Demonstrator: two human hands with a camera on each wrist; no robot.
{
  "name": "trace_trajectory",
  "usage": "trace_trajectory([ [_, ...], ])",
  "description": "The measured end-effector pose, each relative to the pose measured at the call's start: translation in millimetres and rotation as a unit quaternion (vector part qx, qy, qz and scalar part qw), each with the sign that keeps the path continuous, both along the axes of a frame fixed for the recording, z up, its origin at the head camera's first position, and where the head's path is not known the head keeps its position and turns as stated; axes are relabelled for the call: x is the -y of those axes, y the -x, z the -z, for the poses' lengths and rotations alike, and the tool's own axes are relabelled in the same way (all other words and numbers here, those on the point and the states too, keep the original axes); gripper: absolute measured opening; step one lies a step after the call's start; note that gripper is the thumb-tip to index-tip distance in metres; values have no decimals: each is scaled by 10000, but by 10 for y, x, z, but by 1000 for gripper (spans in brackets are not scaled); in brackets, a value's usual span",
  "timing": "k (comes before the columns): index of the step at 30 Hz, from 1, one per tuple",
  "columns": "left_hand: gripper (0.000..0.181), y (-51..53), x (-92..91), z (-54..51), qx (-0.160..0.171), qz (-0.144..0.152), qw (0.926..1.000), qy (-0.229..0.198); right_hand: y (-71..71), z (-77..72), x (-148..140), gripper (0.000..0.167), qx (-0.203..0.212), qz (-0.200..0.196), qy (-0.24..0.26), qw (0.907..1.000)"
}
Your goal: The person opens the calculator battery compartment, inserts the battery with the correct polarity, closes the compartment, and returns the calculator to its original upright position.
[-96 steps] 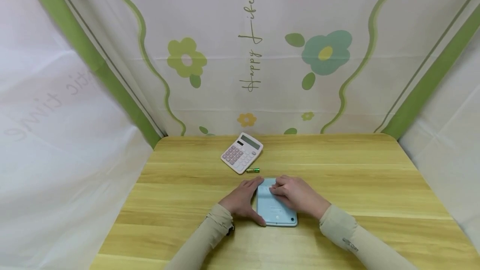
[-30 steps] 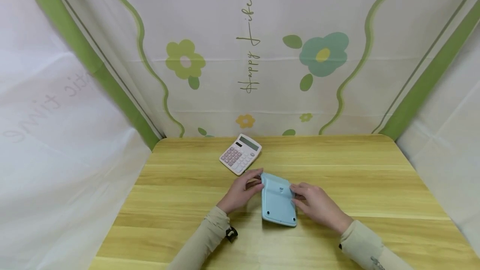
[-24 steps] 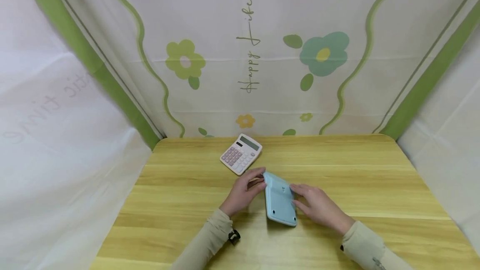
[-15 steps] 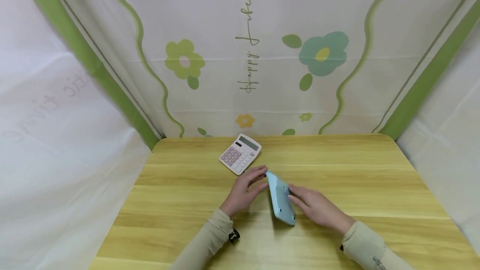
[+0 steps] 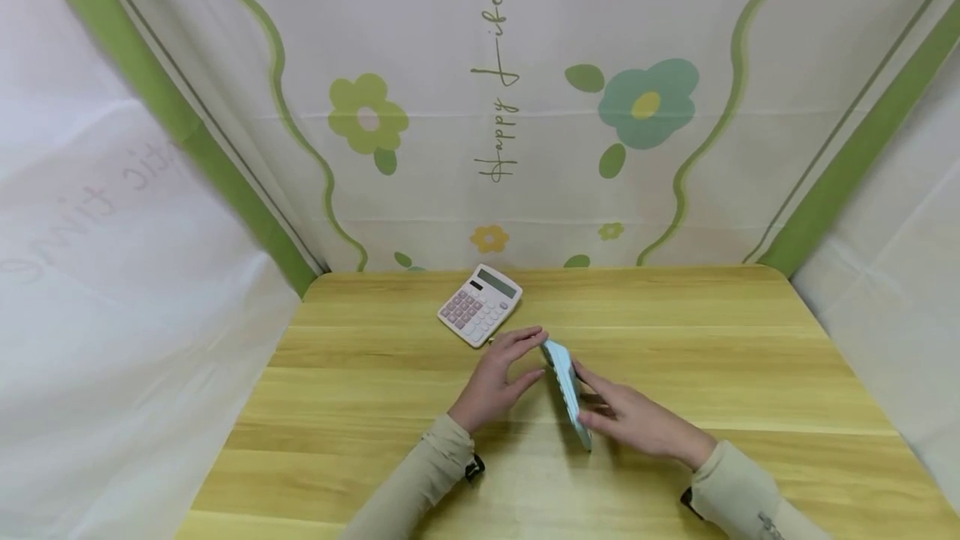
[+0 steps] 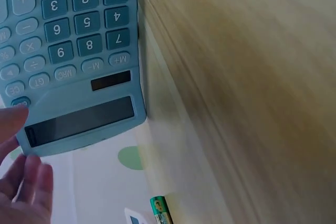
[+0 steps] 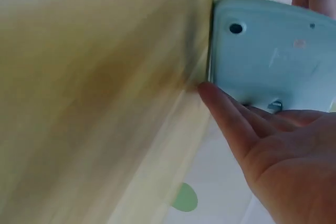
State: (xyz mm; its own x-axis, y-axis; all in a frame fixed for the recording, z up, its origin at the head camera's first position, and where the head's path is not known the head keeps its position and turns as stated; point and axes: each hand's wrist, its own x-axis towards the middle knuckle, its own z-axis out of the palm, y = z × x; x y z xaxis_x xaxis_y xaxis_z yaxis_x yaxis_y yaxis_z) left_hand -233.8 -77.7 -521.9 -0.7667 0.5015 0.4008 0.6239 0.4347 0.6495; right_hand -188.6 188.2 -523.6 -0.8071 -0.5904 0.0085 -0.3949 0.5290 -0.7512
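Note:
A light blue calculator stands tilted on its long edge on the table, between both hands. Its dark blue keys and display show in the left wrist view; the right wrist view shows its plain back, with a round black foot. The left hand has its thumb over a corner beside the display, other fingers beyond that edge. Against the back lie the fairly straight fingers of the right hand, one fingertip at the edge near the table.
A white and pink calculator lies face up farther back on the wooden table. Near its lower corner is a green battery, mostly hidden by the left hand in the head view. Printed cloth hangs behind the table.
The blue calculator lay back up with the right hand on it. Since then its left side has risen, and its keys have come to face left. The left hand shifted slightly right with it.

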Motion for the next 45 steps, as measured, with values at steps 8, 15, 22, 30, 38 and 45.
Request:
trace_trajectory([
  [8,59,26,-56,-15,440,202,9988,-21,-14,46,-17,95,-229,48,-89,9997],
  [15,65,38,-41,-23,481,118,9987,115,-3,42,-75,83,-332,78,542,9979],
  [22,69,72,6,4,598,64,9981,-103,27,41,-139,65,-430,-184,744,9961],
  [30,67,119,66,57,1366,50,9897,-421,55,79,-216,59,-587,-75,1110,9921],
  [38,72,149,88,98,1630,241,9850,-502,92,92,-237,58,-639,-102,1290,9895],
  [45,76,151,116,115,1608,194,9867,-120,143,91,-255,52,213,161,1929,9809],
])
